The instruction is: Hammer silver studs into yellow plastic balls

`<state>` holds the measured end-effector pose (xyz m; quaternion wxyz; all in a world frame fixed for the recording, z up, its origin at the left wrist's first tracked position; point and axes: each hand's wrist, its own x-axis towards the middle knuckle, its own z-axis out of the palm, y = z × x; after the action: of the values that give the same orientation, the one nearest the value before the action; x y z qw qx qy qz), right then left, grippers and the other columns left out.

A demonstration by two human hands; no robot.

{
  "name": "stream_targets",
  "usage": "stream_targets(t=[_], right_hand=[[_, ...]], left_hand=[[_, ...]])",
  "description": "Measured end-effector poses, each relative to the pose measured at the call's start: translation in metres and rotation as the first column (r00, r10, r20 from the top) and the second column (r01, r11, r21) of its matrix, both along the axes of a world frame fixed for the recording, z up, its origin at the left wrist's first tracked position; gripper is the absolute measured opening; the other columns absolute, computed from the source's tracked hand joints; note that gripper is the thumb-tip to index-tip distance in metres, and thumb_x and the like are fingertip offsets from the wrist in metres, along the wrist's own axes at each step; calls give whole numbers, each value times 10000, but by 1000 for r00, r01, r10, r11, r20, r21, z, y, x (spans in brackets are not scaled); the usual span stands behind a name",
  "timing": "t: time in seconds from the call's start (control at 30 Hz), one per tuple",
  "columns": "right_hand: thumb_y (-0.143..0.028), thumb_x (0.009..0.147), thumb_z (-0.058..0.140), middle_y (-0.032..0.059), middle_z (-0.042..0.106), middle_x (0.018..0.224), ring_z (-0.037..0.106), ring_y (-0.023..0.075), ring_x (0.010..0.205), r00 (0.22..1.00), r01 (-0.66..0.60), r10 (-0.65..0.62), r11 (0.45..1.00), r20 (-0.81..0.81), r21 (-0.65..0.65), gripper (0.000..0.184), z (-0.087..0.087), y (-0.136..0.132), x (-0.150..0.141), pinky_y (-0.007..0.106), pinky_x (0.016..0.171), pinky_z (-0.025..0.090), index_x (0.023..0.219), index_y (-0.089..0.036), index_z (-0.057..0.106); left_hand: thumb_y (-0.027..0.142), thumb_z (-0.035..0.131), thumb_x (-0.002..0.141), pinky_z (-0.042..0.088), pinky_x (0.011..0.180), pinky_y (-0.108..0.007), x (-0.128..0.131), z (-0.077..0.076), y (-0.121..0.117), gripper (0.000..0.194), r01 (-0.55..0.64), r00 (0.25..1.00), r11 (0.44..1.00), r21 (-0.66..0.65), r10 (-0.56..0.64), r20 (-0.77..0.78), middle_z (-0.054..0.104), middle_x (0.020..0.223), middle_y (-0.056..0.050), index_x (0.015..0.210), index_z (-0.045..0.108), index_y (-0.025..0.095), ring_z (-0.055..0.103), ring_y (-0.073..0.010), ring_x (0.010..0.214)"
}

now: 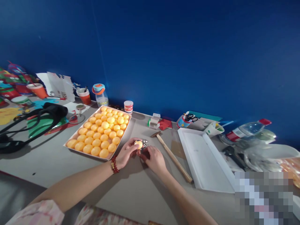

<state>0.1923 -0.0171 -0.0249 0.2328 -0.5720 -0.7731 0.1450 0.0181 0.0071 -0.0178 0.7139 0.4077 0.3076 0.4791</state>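
Between the thumb and fingers of my left hand [128, 152] is a yellow-orange ping-pong ball [138, 144] with small dark marks on it. My right hand [155, 158] is beside it, fingertips bent together and low near the table; what they pinch, if anything, is hidden. Just beyond the fingers lies a small cluster of shiny silver pieces [145, 142], too small to name. Left of my left hand, a shallow box [66, 145] holds rows of similar orange balls. A hammer [174, 157] with a wooden handle rests to the right of my right hand.
Right of the hammer stands a white tray [206, 161]. A clear plastic bottle [246, 130] and plastic bags are farther right. Along the blue wall are a cup with scissors [184, 121], a small tub [128, 107] and a lidded jar [101, 97]. Black straps [44, 122] lie left.
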Motion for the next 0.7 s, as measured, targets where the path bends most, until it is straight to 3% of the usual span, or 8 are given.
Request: stream_targets(t=[0.2, 0.27, 0.33, 0.4, 0.47, 0.53, 0.6, 0.7], right_hand=[[-280, 871, 634, 45, 675, 813, 603, 207, 780, 999, -18, 19, 1000, 46, -7, 110, -2, -4, 1, 282, 687, 392, 802, -194, 637], [-255, 886, 602, 47, 674, 815, 606, 204, 780, 997, -32, 32, 999, 69, -14, 107, -3, -5, 2, 283, 696, 398, 808, -195, 642], [-225, 892, 573, 50, 672, 818, 608, 202, 779, 997, -34, 35, 999, 62, -26, 113, -3, -6, 4, 287, 704, 407, 809, -194, 643], [-218, 893, 549, 47, 669, 806, 608, 197, 763, 999, -29, 27, 998, -30, -56, 128, -1, -6, 7, 288, 696, 416, 805, -193, 639], [-265, 898, 534, 31, 657, 757, 597, 184, 708, 971, -19, -9, 993, -239, -115, 152, 2, -5, 11, 280, 659, 427, 796, -196, 623], [-357, 896, 544, 13, 629, 694, 575, 169, 646, 859, 2, -103, 980, -501, -198, 204, 5, -6, 14, 269, 614, 437, 783, -197, 599], [-444, 878, 575, 3, 604, 667, 557, 155, 613, 672, 4, -218, 957, -708, -291, 267, 9, -8, 15, 260, 592, 450, 780, -195, 580], [-492, 848, 631, 1, 583, 685, 549, 143, 624, 430, -56, -294, 935, -854, -351, 312, 14, -15, 12, 257, 618, 468, 780, -193, 575]], left_hand=[[321, 709, 814, 405, 518, -220, 0, 0, -3, 338, 18, 997, 997, 70, -13, -73, 629, 695, -5, 1121, 643, 195, 561, -131, 601], [312, 719, 807, 440, 556, -231, 0, 3, -4, 356, 29, 996, 994, 107, -19, -93, 655, 741, -20, 1138, 648, 201, 577, -138, 626], [302, 737, 790, 483, 607, -248, 0, 5, -5, 377, 44, 993, 991, 123, -30, -113, 692, 911, -61, 1145, 652, 208, 607, -157, 704], [297, 742, 784, 515, 671, -266, 0, 6, -6, 399, 60, 991, 990, 126, -45, -122, 675, 1104, -94, 1164, 646, 222, 630, -191, 843], [299, 732, 794, 529, 732, -281, 0, 5, -6, 404, 81, 989, 989, 125, -65, -131, 640, 1203, -100, 1182, 637, 236, 618, -218, 965], [298, 719, 809, 531, 754, -286, -1, 2, -5, 415, 117, 984, 985, 130, -98, -148, 640, 1182, -91, 1210, 625, 247, 609, -212, 966], [287, 718, 813, 527, 729, -275, 1, -2, -5, 456, 154, 980, 978, 142, -133, -151, 646, 1121, -76, 1252, 599, 264, 606, -185, 893], [276, 733, 802, 526, 693, -270, 4, -8, -6, 469, 190, 979, 970, 154, -175, -105, 635, 1052, -66, 1247, 582, 276, 601, -180, 861]])
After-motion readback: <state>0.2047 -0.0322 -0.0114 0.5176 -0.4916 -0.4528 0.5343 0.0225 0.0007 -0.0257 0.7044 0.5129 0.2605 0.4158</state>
